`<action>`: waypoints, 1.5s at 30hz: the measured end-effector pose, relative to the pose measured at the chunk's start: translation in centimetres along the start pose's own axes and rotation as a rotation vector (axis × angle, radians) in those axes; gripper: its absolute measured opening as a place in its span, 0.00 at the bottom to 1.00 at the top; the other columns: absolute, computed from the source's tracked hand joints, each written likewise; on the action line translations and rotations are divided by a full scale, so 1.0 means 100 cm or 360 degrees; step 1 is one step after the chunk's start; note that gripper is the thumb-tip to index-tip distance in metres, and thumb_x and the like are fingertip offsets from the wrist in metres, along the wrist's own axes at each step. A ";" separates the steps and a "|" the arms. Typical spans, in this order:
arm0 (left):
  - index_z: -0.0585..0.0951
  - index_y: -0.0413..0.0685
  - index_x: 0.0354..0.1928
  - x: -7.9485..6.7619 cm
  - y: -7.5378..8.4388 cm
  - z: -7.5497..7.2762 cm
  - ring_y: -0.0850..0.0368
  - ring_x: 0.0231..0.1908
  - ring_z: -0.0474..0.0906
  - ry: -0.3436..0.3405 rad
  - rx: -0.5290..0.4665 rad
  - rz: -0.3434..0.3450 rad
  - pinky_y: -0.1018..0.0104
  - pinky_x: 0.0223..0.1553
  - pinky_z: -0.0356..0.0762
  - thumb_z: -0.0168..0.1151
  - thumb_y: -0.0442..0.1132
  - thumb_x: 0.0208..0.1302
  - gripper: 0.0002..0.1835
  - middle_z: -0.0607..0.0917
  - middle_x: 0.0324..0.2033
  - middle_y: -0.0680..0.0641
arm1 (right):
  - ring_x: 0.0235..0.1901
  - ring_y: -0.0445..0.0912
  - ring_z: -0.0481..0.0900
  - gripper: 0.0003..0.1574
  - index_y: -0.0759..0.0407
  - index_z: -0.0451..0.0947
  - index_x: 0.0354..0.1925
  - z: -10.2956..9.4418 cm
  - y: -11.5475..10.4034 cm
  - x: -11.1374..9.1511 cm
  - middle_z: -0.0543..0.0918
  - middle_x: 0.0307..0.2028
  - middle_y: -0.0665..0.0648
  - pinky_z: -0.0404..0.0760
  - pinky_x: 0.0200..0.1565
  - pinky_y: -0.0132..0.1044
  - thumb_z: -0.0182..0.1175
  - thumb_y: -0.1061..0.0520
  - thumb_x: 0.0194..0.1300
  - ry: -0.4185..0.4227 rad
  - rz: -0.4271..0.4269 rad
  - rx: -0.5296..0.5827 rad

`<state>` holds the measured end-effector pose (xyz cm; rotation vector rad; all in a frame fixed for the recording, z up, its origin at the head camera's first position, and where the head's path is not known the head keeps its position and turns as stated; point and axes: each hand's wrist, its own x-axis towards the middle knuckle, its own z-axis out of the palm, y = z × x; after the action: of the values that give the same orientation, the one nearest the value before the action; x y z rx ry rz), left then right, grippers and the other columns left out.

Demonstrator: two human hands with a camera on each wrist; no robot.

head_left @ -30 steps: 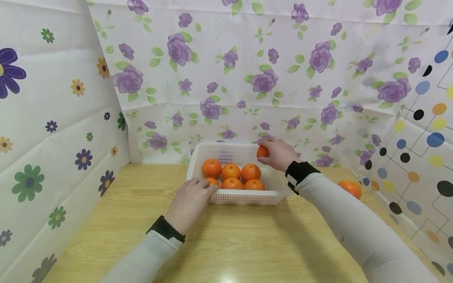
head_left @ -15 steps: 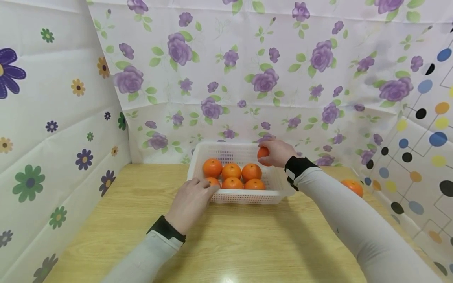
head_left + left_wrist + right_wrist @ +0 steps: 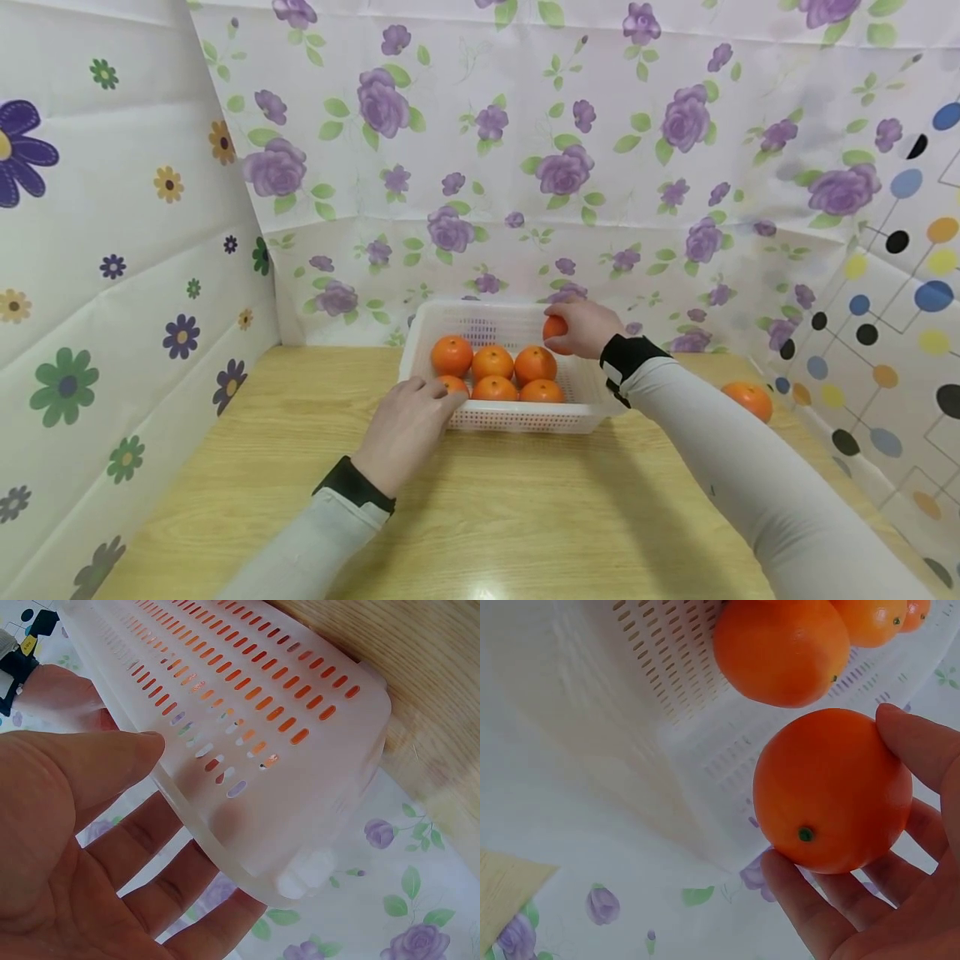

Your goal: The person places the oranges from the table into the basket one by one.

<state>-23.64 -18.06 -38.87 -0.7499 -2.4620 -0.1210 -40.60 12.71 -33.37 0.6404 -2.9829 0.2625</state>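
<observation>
A white perforated plastic basket stands on the table with two rows of oranges inside. My left hand grips its near left rim. In the left wrist view the thumb lies on the outer wall and the fingers reach over the rim. My right hand holds an orange over the basket's back right corner. That orange, with a small green stem spot, sits between the thumb and fingers, close to another orange in the basket.
One loose orange lies on the wooden table to the right, beyond my right forearm. A flowered sheet hangs right behind the basket. Patterned sheets also close off the left and right sides.
My right hand has lowered the held orange slightly and brought it a little to the left, relative to the basket. The left hand keeps its place on the rim.
</observation>
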 end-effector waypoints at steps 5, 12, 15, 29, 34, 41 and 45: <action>0.90 0.56 0.53 0.000 0.000 0.000 0.47 0.36 0.80 0.0002 0.0003 0.0005 0.54 0.42 0.84 0.80 0.28 0.64 0.19 0.91 0.43 0.48 | 0.54 0.62 0.83 0.37 0.58 0.81 0.72 0.003 0.003 0.001 0.81 0.67 0.67 0.84 0.57 0.58 0.75 0.47 0.71 -0.0001 -0.0009 -0.0016; 0.90 0.55 0.54 0.001 0.001 0.000 0.46 0.37 0.80 -0.0006 -0.0017 0.0007 0.52 0.43 0.85 0.79 0.28 0.64 0.19 0.91 0.43 0.47 | 0.50 0.62 0.84 0.37 0.58 0.81 0.72 0.008 0.007 -0.002 0.85 0.61 0.67 0.85 0.53 0.57 0.74 0.47 0.71 -0.0006 -0.0022 -0.0025; 0.90 0.55 0.54 0.002 0.001 -0.001 0.46 0.37 0.80 -0.0010 -0.0026 0.0001 0.52 0.44 0.85 0.79 0.27 0.64 0.19 0.91 0.44 0.47 | 0.49 0.62 0.84 0.37 0.59 0.81 0.72 0.008 0.009 -0.003 0.84 0.59 0.67 0.86 0.52 0.58 0.74 0.48 0.70 -0.0016 -0.0028 -0.0008; 0.90 0.55 0.53 0.002 0.001 0.000 0.46 0.37 0.81 0.0000 -0.0021 0.0007 0.52 0.44 0.85 0.79 0.27 0.64 0.19 0.91 0.43 0.48 | 0.67 0.68 0.80 0.28 0.62 0.82 0.70 0.008 0.012 -0.005 0.81 0.69 0.70 0.78 0.67 0.64 0.67 0.60 0.75 0.0004 -0.0015 -0.0013; 0.90 0.54 0.52 0.001 0.001 0.000 0.46 0.36 0.80 0.0029 -0.0016 0.0024 0.52 0.43 0.85 0.79 0.27 0.63 0.19 0.91 0.42 0.48 | 0.68 0.67 0.80 0.29 0.62 0.82 0.70 0.006 0.015 -0.008 0.81 0.70 0.69 0.79 0.67 0.64 0.71 0.57 0.75 0.0017 -0.0006 0.0006; 0.90 0.53 0.50 0.001 0.001 0.000 0.46 0.36 0.80 0.0065 -0.0001 0.0049 0.51 0.44 0.85 0.80 0.27 0.62 0.18 0.90 0.39 0.48 | 0.70 0.68 0.78 0.29 0.62 0.82 0.70 0.005 0.018 -0.013 0.79 0.71 0.70 0.78 0.68 0.65 0.70 0.55 0.76 0.0036 -0.0016 -0.0009; 0.90 0.53 0.50 0.000 0.001 0.000 0.45 0.36 0.81 0.0068 -0.0006 0.0050 0.50 0.44 0.85 0.81 0.27 0.62 0.18 0.90 0.40 0.47 | 0.69 0.68 0.78 0.29 0.62 0.81 0.71 0.004 0.017 -0.017 0.80 0.70 0.70 0.78 0.67 0.65 0.70 0.55 0.77 0.0032 -0.0010 -0.0028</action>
<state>-23.58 -17.97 -38.85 -0.7793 -2.4089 -0.1287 -39.78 14.80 -34.25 0.6412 -2.9603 0.2403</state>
